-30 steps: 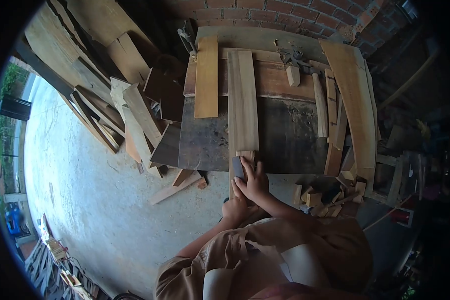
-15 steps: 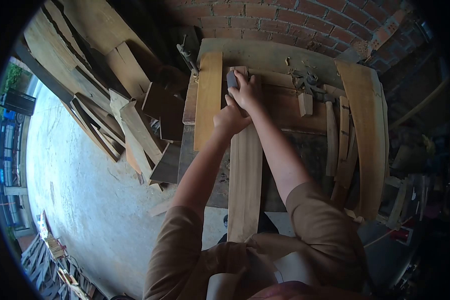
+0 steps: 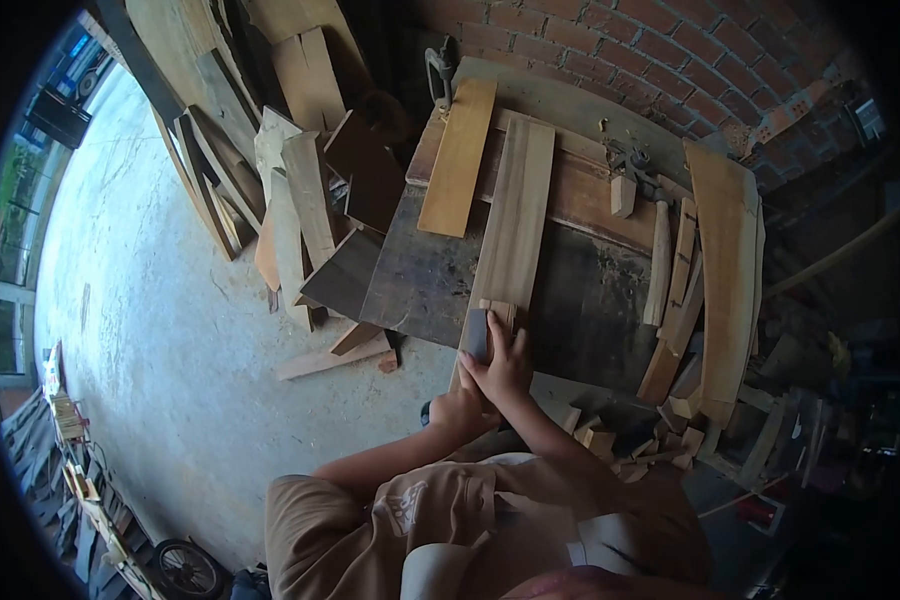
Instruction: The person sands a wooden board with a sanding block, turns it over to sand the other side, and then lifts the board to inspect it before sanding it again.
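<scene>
A long pale wooden board [image 3: 515,215] lies lengthwise on the dark workbench [image 3: 420,265], its near end reaching toward my body. On the near part of this board sits a sanding block, a small wooden block with grey abrasive paper [image 3: 479,335] wrapped round its side. My right hand [image 3: 506,365] grips the block from above, fingers pointing forward. Just behind it, my left hand [image 3: 459,412] is closed at the block's near end; its fingers are partly hidden by the board and my right hand.
A yellowish board [image 3: 458,165] lies to the left, near a clamp [image 3: 440,75]. On the right are a hand plane [image 3: 630,165], a wooden handle [image 3: 660,262] and a wide plank [image 3: 722,270]. Offcuts [image 3: 290,210] lean at left; scraps [image 3: 660,440] lie below the bench.
Both hands have drawn the sanding block along the board from its far end to the near end, close to my body. The camera view has turned somewhat.
</scene>
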A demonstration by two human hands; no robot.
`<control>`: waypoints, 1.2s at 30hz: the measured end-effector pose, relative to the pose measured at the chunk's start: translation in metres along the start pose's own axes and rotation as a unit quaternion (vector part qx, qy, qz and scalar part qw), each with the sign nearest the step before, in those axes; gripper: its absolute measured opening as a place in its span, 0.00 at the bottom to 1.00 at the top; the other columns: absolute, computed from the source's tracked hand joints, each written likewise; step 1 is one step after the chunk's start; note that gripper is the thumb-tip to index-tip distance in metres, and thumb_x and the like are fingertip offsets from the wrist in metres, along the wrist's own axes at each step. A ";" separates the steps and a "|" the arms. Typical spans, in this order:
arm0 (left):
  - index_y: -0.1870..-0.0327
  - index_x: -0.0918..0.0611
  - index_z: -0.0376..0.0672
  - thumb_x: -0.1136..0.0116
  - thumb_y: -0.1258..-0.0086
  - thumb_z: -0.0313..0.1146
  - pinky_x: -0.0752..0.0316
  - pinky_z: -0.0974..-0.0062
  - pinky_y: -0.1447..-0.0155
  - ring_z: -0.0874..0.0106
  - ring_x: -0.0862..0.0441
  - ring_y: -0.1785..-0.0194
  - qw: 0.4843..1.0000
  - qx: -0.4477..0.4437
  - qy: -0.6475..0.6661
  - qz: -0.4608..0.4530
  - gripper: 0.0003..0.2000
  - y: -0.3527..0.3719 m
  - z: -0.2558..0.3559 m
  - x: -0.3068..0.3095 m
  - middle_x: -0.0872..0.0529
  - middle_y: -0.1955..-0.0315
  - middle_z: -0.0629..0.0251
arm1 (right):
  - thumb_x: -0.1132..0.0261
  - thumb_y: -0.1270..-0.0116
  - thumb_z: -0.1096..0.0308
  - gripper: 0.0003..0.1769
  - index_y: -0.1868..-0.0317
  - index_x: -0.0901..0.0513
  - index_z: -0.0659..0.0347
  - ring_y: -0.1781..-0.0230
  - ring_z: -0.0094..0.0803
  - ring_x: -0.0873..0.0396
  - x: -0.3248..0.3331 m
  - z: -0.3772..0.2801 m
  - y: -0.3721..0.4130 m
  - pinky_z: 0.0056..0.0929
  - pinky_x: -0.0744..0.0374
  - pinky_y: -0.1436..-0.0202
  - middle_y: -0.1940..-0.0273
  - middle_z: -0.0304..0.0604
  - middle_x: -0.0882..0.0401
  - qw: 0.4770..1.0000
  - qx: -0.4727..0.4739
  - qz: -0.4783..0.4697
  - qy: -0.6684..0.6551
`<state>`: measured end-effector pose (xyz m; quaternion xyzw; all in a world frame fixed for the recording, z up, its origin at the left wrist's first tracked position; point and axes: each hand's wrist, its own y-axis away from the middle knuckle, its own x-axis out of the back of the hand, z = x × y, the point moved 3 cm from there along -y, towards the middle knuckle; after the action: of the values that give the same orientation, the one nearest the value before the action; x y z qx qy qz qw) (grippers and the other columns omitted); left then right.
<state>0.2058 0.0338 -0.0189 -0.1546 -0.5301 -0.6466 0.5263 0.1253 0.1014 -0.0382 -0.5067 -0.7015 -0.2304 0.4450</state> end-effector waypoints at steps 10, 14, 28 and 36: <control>0.40 0.50 0.15 0.44 0.52 0.62 0.25 0.70 0.79 0.65 0.18 0.80 0.996 -0.052 -0.044 0.062 0.55 -0.066 0.015 0.035 0.19 0.84 0.59 | 0.31 0.53 0.52 0.42 0.36 0.38 0.40 0.58 0.53 0.27 0.004 0.020 -0.074 0.45 0.23 0.60 0.54 0.57 0.36 0.997 -0.059 -0.006 -0.042; 0.39 0.50 0.16 0.42 0.55 0.62 0.24 0.68 0.77 0.63 0.17 0.77 0.987 -0.080 -0.084 0.108 0.56 -0.168 0.032 0.103 0.18 0.82 0.56 | 0.31 0.52 0.52 0.41 0.36 0.38 0.40 0.54 0.56 0.27 0.008 0.035 -0.196 0.45 0.24 0.55 0.52 0.59 0.35 0.994 -0.102 -0.004 -0.041; 0.43 0.44 0.18 0.43 0.54 0.65 0.22 0.65 0.67 0.59 0.16 0.69 0.989 -0.065 -0.058 0.121 0.53 -0.226 0.053 0.146 0.17 0.72 0.49 | 0.34 0.50 0.49 0.42 0.34 0.42 0.36 0.44 0.59 0.33 0.010 0.054 -0.277 0.44 0.28 0.46 0.40 0.67 0.43 0.992 -0.115 -0.043 -0.027; 0.39 0.54 0.16 0.40 0.54 0.59 0.24 0.71 0.78 0.64 0.18 0.79 0.996 -0.061 -0.043 -0.056 0.56 -0.016 0.009 0.006 0.18 0.81 0.58 | 0.31 0.53 0.55 0.45 0.34 0.42 0.43 0.63 0.51 0.26 0.013 0.014 -0.003 0.42 0.23 0.64 0.57 0.55 0.37 0.997 -0.077 -0.004 -0.012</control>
<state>0.1870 0.0364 -0.0194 -0.1841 -0.5199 -0.6989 0.4554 0.1155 0.1175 -0.0338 -0.5399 -0.6888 -0.2793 0.3950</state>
